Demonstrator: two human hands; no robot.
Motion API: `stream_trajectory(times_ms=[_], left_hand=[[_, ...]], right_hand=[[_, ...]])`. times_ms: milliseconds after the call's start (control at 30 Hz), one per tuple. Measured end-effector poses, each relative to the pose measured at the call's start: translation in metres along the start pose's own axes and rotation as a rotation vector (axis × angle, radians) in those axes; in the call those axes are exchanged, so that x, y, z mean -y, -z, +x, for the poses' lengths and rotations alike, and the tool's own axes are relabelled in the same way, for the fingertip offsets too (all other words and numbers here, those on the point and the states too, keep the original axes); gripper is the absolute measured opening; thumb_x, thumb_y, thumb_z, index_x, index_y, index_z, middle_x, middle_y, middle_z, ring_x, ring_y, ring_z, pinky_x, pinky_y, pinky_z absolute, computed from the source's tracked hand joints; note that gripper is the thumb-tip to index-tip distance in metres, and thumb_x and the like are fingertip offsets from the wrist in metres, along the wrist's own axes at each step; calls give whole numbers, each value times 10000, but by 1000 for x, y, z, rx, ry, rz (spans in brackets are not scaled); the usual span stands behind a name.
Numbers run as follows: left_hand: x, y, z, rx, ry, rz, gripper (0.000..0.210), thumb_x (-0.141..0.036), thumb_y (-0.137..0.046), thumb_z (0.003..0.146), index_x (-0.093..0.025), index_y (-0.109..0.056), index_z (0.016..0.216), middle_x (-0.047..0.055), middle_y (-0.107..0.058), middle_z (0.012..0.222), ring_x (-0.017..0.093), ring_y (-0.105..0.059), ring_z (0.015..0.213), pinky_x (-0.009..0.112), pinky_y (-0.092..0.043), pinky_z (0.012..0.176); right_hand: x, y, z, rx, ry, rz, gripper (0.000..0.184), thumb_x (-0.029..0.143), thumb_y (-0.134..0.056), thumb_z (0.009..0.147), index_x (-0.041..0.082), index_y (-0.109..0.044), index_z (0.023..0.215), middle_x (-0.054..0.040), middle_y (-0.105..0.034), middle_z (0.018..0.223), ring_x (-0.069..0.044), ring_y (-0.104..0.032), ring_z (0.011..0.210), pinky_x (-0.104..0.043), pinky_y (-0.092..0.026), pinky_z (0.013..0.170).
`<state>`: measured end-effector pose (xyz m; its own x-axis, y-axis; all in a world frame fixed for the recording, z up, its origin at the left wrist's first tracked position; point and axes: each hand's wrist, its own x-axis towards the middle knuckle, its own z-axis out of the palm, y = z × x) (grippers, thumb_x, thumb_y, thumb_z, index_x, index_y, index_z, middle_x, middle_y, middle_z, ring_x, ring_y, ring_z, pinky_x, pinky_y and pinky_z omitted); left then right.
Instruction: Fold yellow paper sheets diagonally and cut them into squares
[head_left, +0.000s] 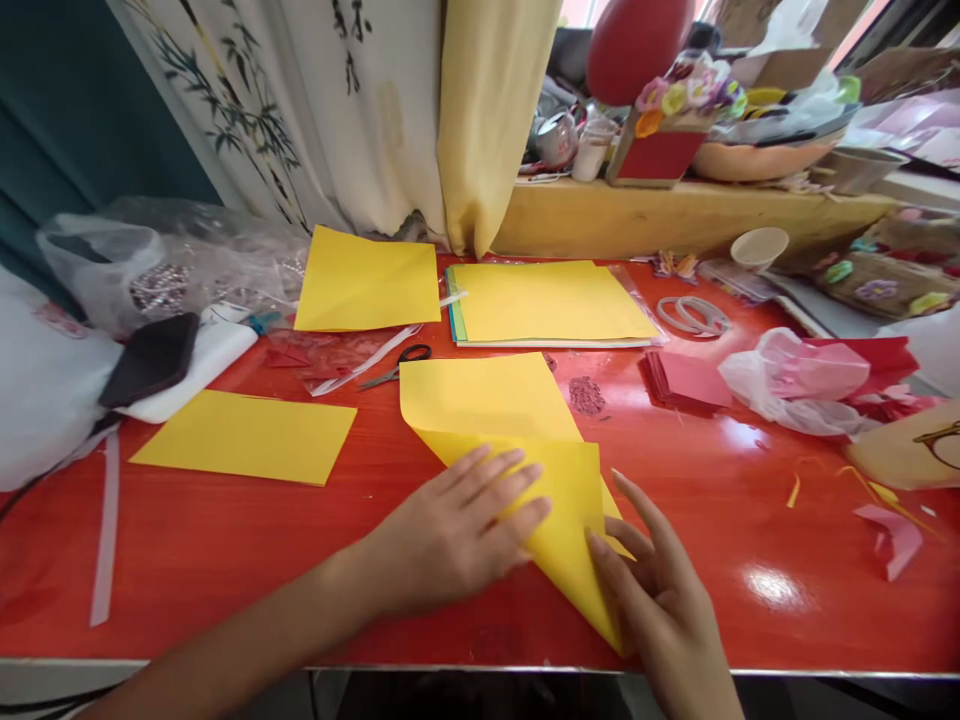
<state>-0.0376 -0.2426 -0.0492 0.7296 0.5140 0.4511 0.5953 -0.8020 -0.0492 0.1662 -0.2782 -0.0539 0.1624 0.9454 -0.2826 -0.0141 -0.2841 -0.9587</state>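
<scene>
A sheet of yellow paper [480, 395] lies on the red table in front of me. Its near part is folded diagonally over itself, and the fold slants down to a point near the table's front edge. My left hand [469, 525] rests flat on the folded-over layer with its fingers stretched out. At the paper's right edge is my right hand [656, 585], thumb on the top layer and other fingers curled at the edge. Some of those fingertips are partly hidden. Behind the sheet lie small black-handled scissors [412, 354].
More yellow paper [251, 437] lies at left, with another folded piece [367, 280] behind it. A paper stack [551, 305] sits at the back. A phone [152, 360], a clear plastic bag [225, 250], red paper pieces [686, 380] and tape rings [691, 316] surround the work area.
</scene>
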Motion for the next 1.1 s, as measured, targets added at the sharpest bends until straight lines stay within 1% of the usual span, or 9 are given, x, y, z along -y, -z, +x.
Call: stream_trajectory(times_ms=[100, 167, 233, 333, 400, 467, 700, 933, 1100], left_hand=[[-12, -6, -1, 51, -114, -31, 380, -316, -498, 906, -121, -532, 1230, 121, -516, 1338, 295, -415, 1286, 458, -351, 1078], [-16, -12, -3, 80, -124, -37, 379, -312, -489, 911, -129, -535, 1239, 110, -523, 1334, 292, -441, 1266, 450, -370, 1066], [-16, -16, -5, 86, -115, -38, 364, -279, -492, 911, -139, -537, 1244, 104, -543, 1314, 285, -471, 1240, 446, -389, 1052], [-12, -18, -6, 56, -112, -29, 332, -208, -467, 915, -139, -553, 1229, 108, -577, 1272, 281, -511, 1203, 442, -422, 1023], [-9, -16, -6, 38, -115, -30, 326, -168, -430, 922, -132, -563, 1217, 112, -593, 1250, 277, -523, 1191, 430, -438, 1012], [-8, -16, -5, 39, -100, -38, 334, -152, -406, 928, -131, -558, 1225, 113, -596, 1246, 271, -516, 1201, 419, -436, 1018], [-6, -20, -2, 55, 21, -38, 346, -270, -519, 903, -147, -549, 1226, 119, -601, 1241, 269, -514, 1209, 416, -460, 999], [-8, -22, 0, 161, 56, -94, 459, -424, -415, 932, -135, -501, 1279, 102, -552, 1311, 238, -488, 1238, 401, -418, 1029], [-16, -25, 6, 186, 124, -107, 476, -414, -395, 941, -118, -471, 1306, 103, -519, 1346, 234, -454, 1266, 401, -367, 1062]], right_hand=[[1, 7, 6, 17, 6, -88, 606, 430, -621, 792, 319, -407, 1348, -58, -622, 1085, -123, -643, 722, -214, -541, 616], [-1, 17, 13, 53, 66, -151, 572, 422, -558, 839, 325, -363, 1368, -77, -576, 1228, -163, -663, 885, -263, -566, 722], [-8, 31, 23, 75, 199, -323, 526, 410, -515, 866, 317, -371, 1363, -77, -513, 1337, -214, -597, 1102, -351, -537, 880], [-21, 53, 36, 82, 465, -762, 468, 388, -505, 871, 275, -454, 1323, -59, -476, 1388, -261, -412, 1305, -480, -365, 1068], [-27, 63, 37, 115, 588, -948, 481, 363, -473, 891, 244, -426, 1355, -64, -455, 1406, -262, -389, 1320, -495, -332, 1084], [-29, 67, 32, 171, 625, -1032, 509, 335, -447, 907, 238, -358, 1399, -62, -451, 1408, -242, -436, 1288, -458, -396, 1047], [-19, 66, 16, 285, 654, -1006, 492, 290, -453, 912, 272, -359, 1395, -31, -516, 1355, -190, -522, 1214, -340, -480, 964], [-19, 67, 19, 292, 594, -954, 454, 281, -460, 908, 295, -419, 1360, -12, -516, 1355, -186, -501, 1236, -352, -476, 972], [-20, 65, 19, 281, 581, -928, 436, 268, -452, 912, 279, -441, 1348, -36, -539, 1331, -196, -524, 1213, -356, -492, 959]])
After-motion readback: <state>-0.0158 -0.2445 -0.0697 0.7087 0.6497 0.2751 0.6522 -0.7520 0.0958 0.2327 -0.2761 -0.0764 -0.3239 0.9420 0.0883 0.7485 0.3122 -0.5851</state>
